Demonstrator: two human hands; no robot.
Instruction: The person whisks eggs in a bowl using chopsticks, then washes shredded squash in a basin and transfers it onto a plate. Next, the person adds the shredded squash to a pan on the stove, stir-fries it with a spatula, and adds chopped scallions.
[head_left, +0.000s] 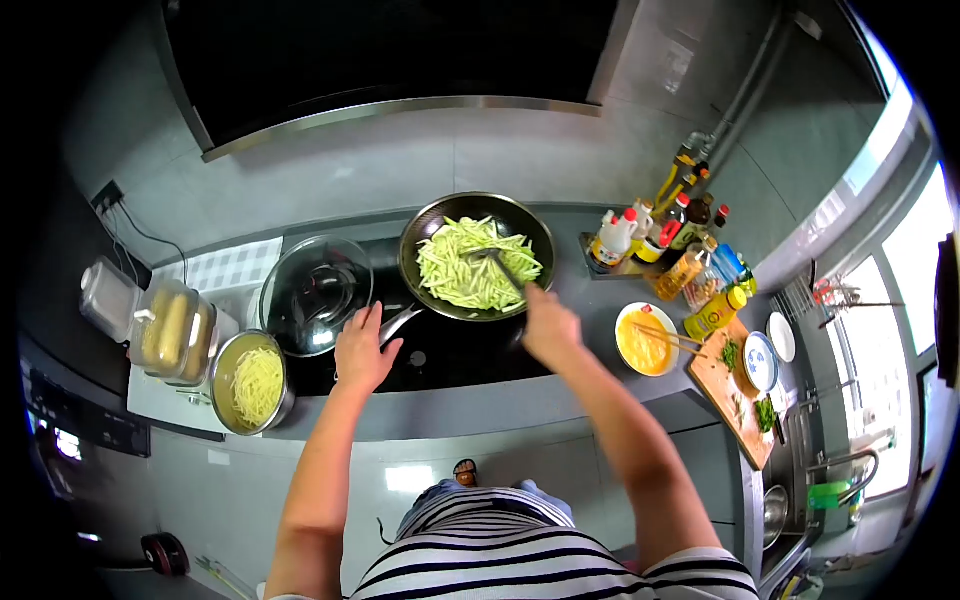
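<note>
My right hand (551, 328) is wrapped around the handle of a spatula (508, 272), whose head is partly buried in pale green shredded vegetable (468, 262). The shreds fill the middle of a dark wok (543, 243) on the black cooktop (455, 362). By the end of the wok's handle (402, 322) is my left hand (364, 352), its thumb and fingers apart; whether it touches the handle I cannot tell. A glass lid (318, 290) lies left of the wok, just beyond my left hand.
At left stand a metal bowl (282, 408) of pale yellow shreds and clear food containers (172, 330). To the right are a bowl of beaten egg (640, 345) with chopsticks, several sauce bottles (617, 238) and a cutting board (722, 385) with chopped greens. A range hood (400, 105) overhangs the cooktop.
</note>
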